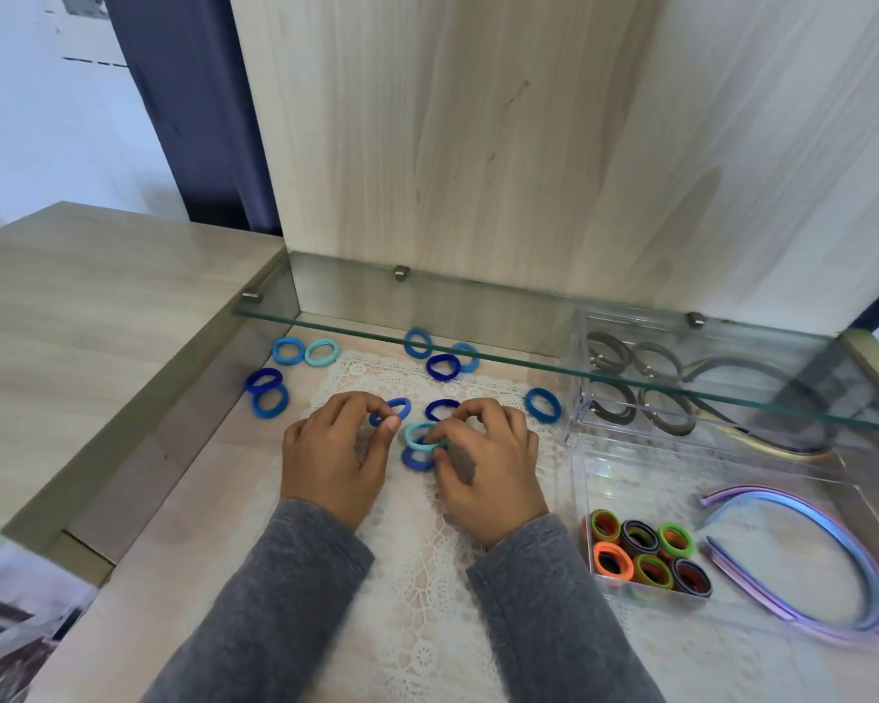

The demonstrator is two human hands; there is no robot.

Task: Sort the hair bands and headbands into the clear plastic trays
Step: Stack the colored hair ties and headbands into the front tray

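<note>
– So, what's closest?
– Grey sleeves [275, 601] come in from 6 o'clock over a white lace doily [427, 575] on the desk [173, 525]. At 4 o'clock, the near clear tray [620, 469] holds orange, green and dark hair bands [645, 550] standing in two rows. Purple and blue headbands [833, 540] lie at their 3 o'clock side. I cannot tell whether an inner box separates them.
– And the hands?
– Both are curled, side by side on the doily. The left hand [333, 449] pinches a blue band [402, 405] between thumb and fingertips. The right hand [483, 454] pinches a teal band [417, 433], which lies over a lower blue band [414, 461]. A dark blue band [440, 407] sits at 12 o'clock, just past its fingers.
– Farther out?
– Loose blue bands [270, 400] are scattered on the desk from 10 to 12 o'clock, and a lone blue band [543, 405] lies at 2 o'clock. Just beside that one, the far clear tray [579, 413] holds grey bands [666, 411] and dark headbands [762, 367]. It sits under a glass shelf [478, 307] that crosses from 9 to 3 o'clock in front of a wooden back panel [452, 144].
</note>
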